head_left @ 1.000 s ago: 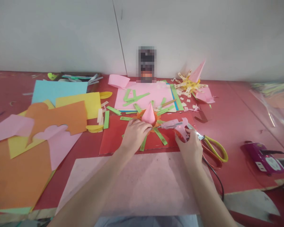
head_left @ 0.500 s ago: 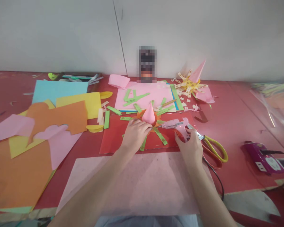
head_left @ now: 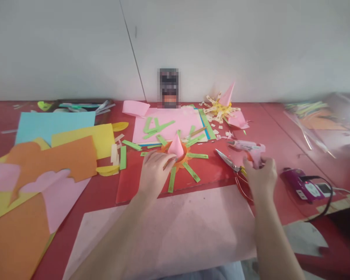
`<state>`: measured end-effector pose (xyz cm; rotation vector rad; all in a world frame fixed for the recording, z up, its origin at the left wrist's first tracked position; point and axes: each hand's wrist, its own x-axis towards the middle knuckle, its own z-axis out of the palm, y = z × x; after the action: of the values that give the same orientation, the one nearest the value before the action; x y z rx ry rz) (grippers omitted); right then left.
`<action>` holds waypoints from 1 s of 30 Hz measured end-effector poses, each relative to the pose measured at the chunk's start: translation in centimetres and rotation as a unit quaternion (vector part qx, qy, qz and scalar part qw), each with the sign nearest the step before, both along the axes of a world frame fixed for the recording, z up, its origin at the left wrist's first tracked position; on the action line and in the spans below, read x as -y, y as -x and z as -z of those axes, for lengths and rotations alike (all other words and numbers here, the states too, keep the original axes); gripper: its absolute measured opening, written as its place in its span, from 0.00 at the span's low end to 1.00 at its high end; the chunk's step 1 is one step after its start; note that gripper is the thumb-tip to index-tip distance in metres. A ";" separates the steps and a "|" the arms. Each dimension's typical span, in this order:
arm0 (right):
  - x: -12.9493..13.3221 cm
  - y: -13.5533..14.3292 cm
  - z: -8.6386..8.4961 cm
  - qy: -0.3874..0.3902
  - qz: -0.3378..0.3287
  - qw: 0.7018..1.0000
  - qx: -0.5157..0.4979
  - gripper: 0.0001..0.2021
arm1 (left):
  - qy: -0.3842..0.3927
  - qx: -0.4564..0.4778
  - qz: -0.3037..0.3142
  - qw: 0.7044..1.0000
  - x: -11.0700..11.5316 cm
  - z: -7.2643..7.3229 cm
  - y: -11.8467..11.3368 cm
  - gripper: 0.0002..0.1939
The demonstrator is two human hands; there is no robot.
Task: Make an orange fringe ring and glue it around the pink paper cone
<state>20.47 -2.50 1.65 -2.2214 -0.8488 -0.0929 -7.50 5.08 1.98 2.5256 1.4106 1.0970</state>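
My right hand [head_left: 261, 175] grips a pink hot glue gun [head_left: 247, 146] by its handle, to the right of the red sheet, with the nozzle pointing left. My left hand [head_left: 155, 169] has its fingers closed at the left edge of a paper flower [head_left: 181, 163]; its fingertips are partly hidden. This flower has an orange scalloped base, green patterned strips spreading outward and a pink paper cone [head_left: 175, 147] standing in the middle. Beneath it lies a red sheet [head_left: 131, 184]. Scissors with yellow and red handles [head_left: 228, 159] lie partly behind my right hand.
Coloured paper [head_left: 72, 155] is spread at the left. A finished-looking yellow paper flower [head_left: 221, 107] with a pink cone stands at the back right. A purple power strip [head_left: 301, 186] with a cable lies at the right. A pink sheet [head_left: 169, 229] covers the front edge.
My right hand has carried the glue gun away from the flower to the right, past the scissors. My left hand stays at the flower. The view has shifted slightly.
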 end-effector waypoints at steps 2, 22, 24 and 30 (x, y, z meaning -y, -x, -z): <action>0.2 -2.4 -0.2 0.076 0.028 0.997 -0.001 0.20 | -0.016 0.029 -0.015 0.999 0.0 -0.2 0.1 0.05; -1.9 0.6 -1.6 -0.001 -0.131 0.988 0.085 0.17 | 0.086 0.219 -0.093 0.968 -0.1 0.6 0.3 0.12; -3.4 4.1 -2.0 -0.023 -0.231 0.973 0.014 0.14 | 0.091 0.207 -0.090 0.970 -0.2 0.7 0.4 0.12; -6.3 10.7 -1.2 -0.089 -0.410 0.907 -0.043 0.09 | 0.047 0.120 -0.048 0.990 -0.2 0.8 0.8 0.05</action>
<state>9.80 3.77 2.82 -1.5345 -1.5778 0.3146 -8.30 5.28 1.15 2.1951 1.4922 1.2694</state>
